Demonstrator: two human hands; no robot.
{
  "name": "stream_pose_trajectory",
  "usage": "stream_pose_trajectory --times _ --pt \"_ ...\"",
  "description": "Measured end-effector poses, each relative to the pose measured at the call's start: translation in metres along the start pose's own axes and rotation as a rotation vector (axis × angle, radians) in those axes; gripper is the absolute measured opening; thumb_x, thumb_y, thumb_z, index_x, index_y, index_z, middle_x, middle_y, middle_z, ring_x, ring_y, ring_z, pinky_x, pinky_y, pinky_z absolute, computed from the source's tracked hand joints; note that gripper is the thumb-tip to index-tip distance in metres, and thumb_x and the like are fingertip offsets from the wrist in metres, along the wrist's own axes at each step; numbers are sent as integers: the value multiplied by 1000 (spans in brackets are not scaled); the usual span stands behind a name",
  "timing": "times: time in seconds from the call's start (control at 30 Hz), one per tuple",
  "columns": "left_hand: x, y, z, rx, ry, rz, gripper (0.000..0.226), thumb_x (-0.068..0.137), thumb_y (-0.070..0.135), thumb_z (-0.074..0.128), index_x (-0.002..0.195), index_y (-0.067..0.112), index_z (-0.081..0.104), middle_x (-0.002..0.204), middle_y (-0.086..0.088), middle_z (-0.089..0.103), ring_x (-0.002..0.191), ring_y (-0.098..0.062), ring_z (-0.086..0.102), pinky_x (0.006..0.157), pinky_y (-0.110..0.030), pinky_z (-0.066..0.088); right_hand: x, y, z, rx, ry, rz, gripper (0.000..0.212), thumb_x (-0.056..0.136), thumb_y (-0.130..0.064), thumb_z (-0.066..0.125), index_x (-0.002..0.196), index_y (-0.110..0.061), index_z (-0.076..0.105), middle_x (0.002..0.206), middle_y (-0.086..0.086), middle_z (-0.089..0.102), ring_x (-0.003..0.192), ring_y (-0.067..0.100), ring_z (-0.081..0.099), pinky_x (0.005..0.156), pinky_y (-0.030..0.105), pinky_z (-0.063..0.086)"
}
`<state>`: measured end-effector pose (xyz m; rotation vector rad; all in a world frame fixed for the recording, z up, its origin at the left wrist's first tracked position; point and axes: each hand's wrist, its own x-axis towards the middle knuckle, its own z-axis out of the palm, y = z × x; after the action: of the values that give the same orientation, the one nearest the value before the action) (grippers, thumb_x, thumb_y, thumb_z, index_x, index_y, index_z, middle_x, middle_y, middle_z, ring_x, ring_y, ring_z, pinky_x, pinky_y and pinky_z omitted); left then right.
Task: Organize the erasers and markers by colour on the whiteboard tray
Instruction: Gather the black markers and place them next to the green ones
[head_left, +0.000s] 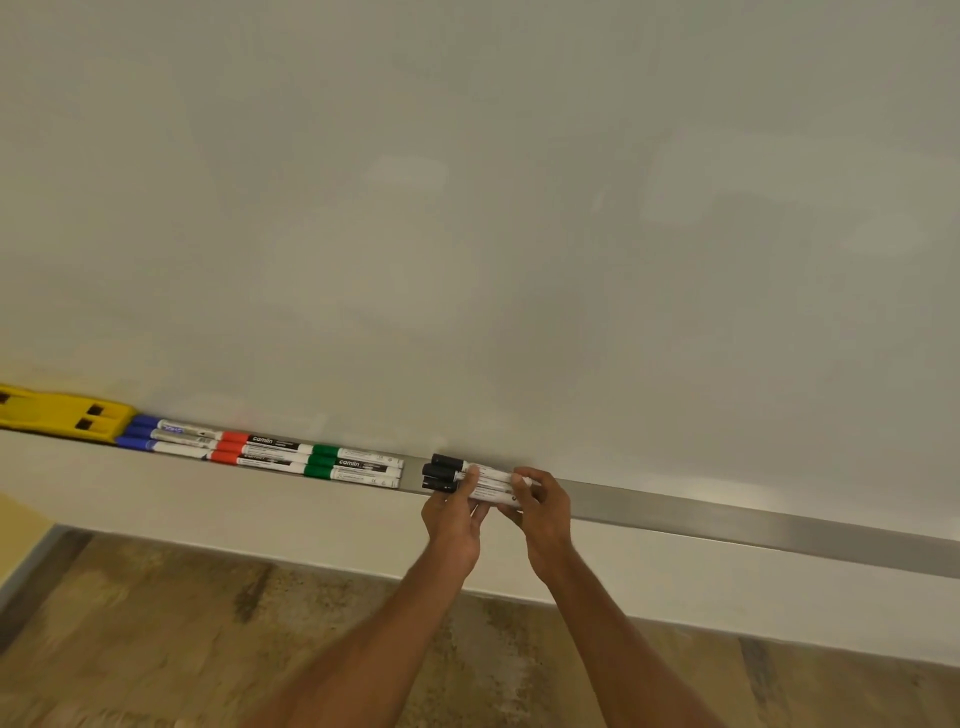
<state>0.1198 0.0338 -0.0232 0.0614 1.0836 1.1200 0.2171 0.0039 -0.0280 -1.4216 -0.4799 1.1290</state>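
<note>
Three black-capped markers (445, 472) lie side by side on the metal whiteboard tray (727, 512). My left hand (454, 519) grips their white barrels near the caps, and my right hand (540, 512) holds their right ends. Left of them on the tray lie three green-capped markers (353, 466), then three red-capped markers (260, 449), then three blue-capped markers (166, 436). A yellow eraser (62, 413) sits at the far left of the tray. A short bare stretch of tray separates the green markers from the black ones.
The white board (467, 208) fills the upper view above the tray. To the right of my hands the tray runs on bare to the frame edge. Below are a pale wall and a brown speckled floor (208, 623).
</note>
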Motion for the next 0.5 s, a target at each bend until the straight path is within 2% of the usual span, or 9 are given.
stream_pose_trajectory --times 0.13,0.3,0.4,0.5 --pt "2 11 -7 -1 -19 20 29 83 0 65 111 -1 56 110 -22 63 90 -30 65 68 -35 57 0 2 9 0 -24 -22 12 90 -7 58 100 -3 63 102 24 65 88 27 67 67 29 60" --pt "8 33 -13 47 -46 74 23 79 -6 67 100 1 60 103 -20 64 96 -33 63 83 -42 53 2 5 17 -9 -20 -39 12 89 -7 59 99 -2 64 101 24 66 87 28 69 60 26 59" --pt "17 48 -20 102 -20 178 35 77 -5 70 110 0 60 105 -18 63 94 -29 62 82 -42 55 4 6 20 -24 16 -28 9 87 -6 61 95 -4 65 102 25 65 88 30 68 58 25 59" --pt "23 63 -27 210 45 334 27 82 2 64 109 6 63 106 -10 64 98 -23 61 96 -43 49 8 7 20 -54 63 -20 6 86 -3 61 90 -6 66 104 27 63 87 31 67 54 24 59"
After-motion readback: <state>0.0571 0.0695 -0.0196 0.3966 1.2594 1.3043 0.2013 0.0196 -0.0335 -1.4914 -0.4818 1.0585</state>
